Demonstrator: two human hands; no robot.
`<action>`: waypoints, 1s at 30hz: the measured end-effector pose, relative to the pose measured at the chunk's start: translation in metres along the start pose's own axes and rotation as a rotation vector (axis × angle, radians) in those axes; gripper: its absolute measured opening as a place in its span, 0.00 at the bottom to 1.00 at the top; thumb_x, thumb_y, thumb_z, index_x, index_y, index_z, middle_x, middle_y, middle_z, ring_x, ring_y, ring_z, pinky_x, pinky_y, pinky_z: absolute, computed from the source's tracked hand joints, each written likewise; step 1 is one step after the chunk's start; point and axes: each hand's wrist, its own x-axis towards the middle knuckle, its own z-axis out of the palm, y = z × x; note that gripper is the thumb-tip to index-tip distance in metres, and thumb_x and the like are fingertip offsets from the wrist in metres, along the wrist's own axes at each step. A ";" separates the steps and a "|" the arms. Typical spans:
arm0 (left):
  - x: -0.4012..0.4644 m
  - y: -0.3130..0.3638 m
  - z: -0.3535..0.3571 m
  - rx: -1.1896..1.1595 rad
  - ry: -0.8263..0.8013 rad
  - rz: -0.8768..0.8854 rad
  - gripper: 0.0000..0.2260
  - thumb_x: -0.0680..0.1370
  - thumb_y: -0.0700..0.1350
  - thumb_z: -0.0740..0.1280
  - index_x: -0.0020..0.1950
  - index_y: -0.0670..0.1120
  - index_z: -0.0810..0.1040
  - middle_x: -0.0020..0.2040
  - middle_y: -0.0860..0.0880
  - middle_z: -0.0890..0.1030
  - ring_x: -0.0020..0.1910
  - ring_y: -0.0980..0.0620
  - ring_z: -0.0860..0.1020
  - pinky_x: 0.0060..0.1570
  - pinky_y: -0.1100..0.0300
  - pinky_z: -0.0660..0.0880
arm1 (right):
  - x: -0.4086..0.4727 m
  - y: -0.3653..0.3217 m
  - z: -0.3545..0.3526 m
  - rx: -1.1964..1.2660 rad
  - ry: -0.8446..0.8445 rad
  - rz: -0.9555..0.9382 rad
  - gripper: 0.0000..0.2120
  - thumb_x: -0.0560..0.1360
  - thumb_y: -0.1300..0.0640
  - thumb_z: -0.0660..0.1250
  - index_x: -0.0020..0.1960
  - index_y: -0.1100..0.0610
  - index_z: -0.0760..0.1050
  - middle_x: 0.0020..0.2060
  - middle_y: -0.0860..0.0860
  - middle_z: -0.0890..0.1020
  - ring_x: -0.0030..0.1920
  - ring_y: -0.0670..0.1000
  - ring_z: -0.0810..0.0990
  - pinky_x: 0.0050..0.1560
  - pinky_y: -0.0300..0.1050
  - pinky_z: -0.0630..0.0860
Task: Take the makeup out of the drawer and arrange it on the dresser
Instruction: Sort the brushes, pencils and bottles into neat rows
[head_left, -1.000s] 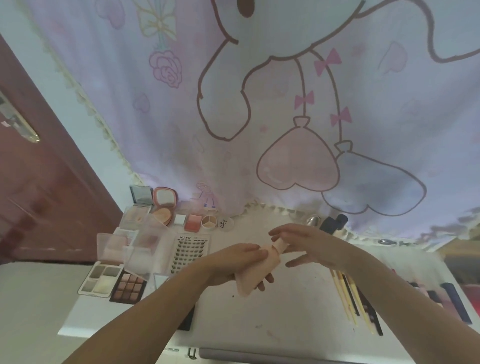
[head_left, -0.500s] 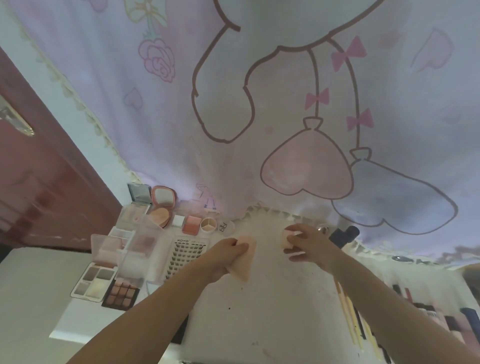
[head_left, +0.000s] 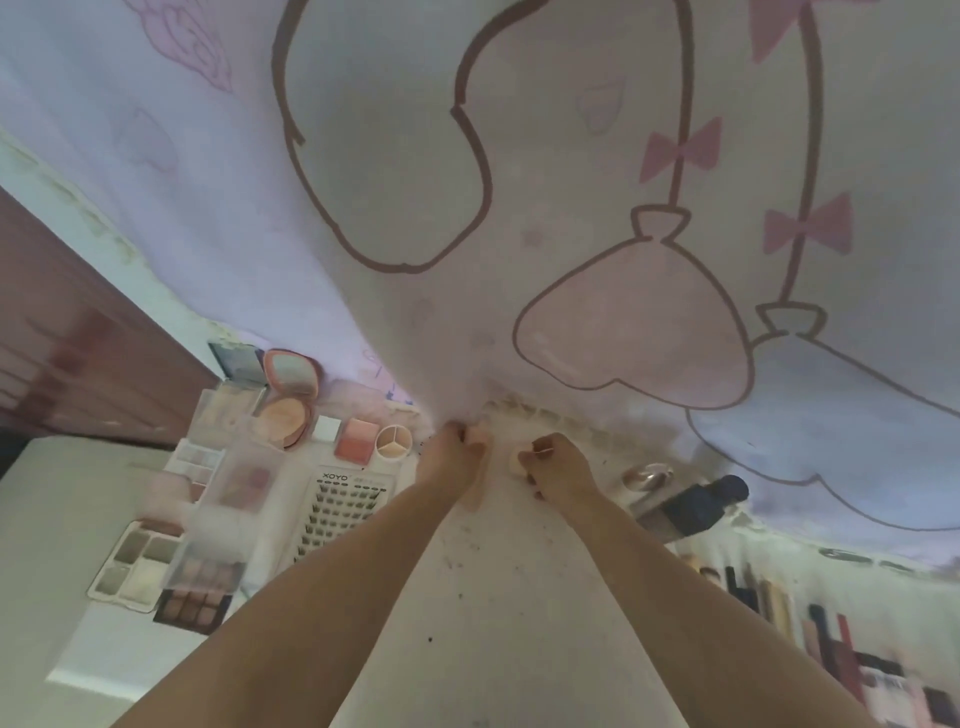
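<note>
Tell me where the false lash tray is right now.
In the head view the false lash tray lies flat on the dresser, just left of the left forearm, below the pink blush pan.

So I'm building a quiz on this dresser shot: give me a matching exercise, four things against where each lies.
Things:
1. lash tray
2. round compact
3. dark bottle
4. brown palette

Places:
a. right of the hands, lying on its side
b. back left, lid open by the curtain
c. front left, near the dresser edge
d. just left of the left forearm

Pairs: 1-d, 2-b, 3-a, 4-c
</note>
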 end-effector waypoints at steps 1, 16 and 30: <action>0.002 -0.001 0.001 0.006 0.006 0.002 0.11 0.76 0.45 0.65 0.56 0.42 0.77 0.54 0.41 0.81 0.55 0.41 0.77 0.50 0.57 0.70 | 0.004 0.000 0.002 -0.017 0.003 -0.016 0.04 0.75 0.58 0.65 0.49 0.55 0.71 0.40 0.55 0.79 0.31 0.50 0.75 0.27 0.40 0.73; -0.034 0.005 0.012 0.034 0.154 0.196 0.11 0.76 0.42 0.63 0.57 0.45 0.73 0.56 0.46 0.72 0.55 0.44 0.72 0.51 0.51 0.72 | -0.035 -0.038 -0.062 -0.406 -0.024 -0.424 0.10 0.77 0.59 0.62 0.57 0.57 0.75 0.46 0.51 0.77 0.47 0.52 0.76 0.49 0.44 0.74; -0.059 0.077 0.110 0.054 -0.259 0.315 0.17 0.78 0.52 0.62 0.65 0.47 0.70 0.58 0.45 0.73 0.58 0.44 0.72 0.55 0.52 0.72 | -0.041 -0.032 -0.133 -1.236 -0.134 -0.450 0.10 0.78 0.57 0.62 0.57 0.53 0.77 0.51 0.51 0.79 0.46 0.51 0.77 0.43 0.44 0.71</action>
